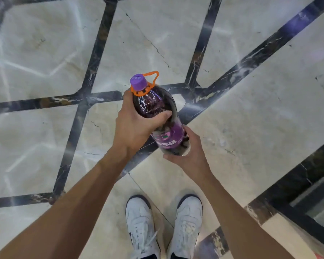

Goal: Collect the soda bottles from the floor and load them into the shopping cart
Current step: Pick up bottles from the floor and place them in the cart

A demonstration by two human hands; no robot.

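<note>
Two bare forearms reach in from the bottom edge of the head view and meet at a soda bottle (157,105) held in the air above the floor (45,43).

The left hand (133,126) grips the bottle's upper body just below the neck. Its thumb curls across the near side and its fingers wrap round the far side, out of sight. The right hand (187,152) clasps the base, with the thumb along the bottom rim and the fingers curled up the right side.

The bottle is tilted, base toward the person and top pointing away and a little left. It holds dark purple drink and has a purple cap (138,82), an orange carry loop (153,75) round the neck and a purple label (173,135) near the base. It touches nothing but the two hands.

Below the hands, two white shoes (140,227) stand side by side on the floor. The floor is pale glossy marble crossed by dark strips (95,53). At the lower right lies a black-framed edge (307,208); I cannot tell what it belongs to.
</note>
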